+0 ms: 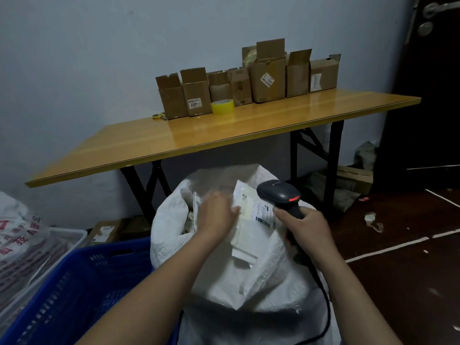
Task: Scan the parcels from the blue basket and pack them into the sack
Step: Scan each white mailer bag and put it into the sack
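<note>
I scanned the parcel point(258, 212) over the mouth of the sack point(268, 277).
My right hand point(302, 226) gripped the scanner point(278, 192), aimed at its label; my left hand point(216, 212) steadied it for dropping in, fingers too blurred to tell.

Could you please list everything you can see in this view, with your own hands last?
table: one, yellow-brown top with black legs, against the wall
cardboard boxes: about seven, brown, in a row along the back of the table
tape roll: one, yellow, on the table in front of the boxes
blue basket: one, blue, on the floor at lower left
sack: one, white, open, standing in front of the table
parcel: one, white with a printed label, over the sack's mouth
scanner: one, dark grey with a red window, above the parcel
printed bag: one, white with red characters, far left
left hand: one, blurred, holds the parcel's left edge
right hand: one, grips the scanner's handle
</note>
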